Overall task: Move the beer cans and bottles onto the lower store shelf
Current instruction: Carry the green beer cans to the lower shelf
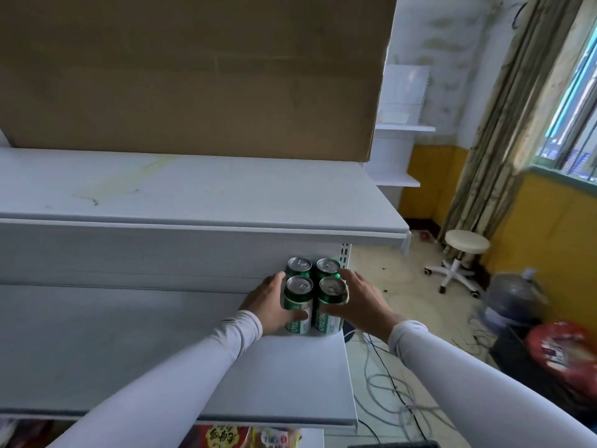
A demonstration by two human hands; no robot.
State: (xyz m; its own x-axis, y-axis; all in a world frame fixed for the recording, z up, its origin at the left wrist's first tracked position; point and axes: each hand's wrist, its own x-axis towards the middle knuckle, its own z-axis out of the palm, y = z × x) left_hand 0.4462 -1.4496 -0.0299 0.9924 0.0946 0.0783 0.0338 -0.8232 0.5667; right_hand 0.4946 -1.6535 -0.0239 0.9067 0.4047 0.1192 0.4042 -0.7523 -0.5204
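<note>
Cans (312, 297), four, already stand on the lower shelf (161, 350); my left hand (269, 302) and right hand (358, 300) each grasp one side, and I see no bottles.

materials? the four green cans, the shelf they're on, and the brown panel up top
Four green cans: likely aluminium, with bare silvery pull-tab lids and glossy printed sides.
White lower shelf: looks like painted sheet metal, matte, with a thin folded front lip and a slotted upright at the back corner.
Brown panel: probably cardboard, dull and flat, with faint crease lines.
</note>
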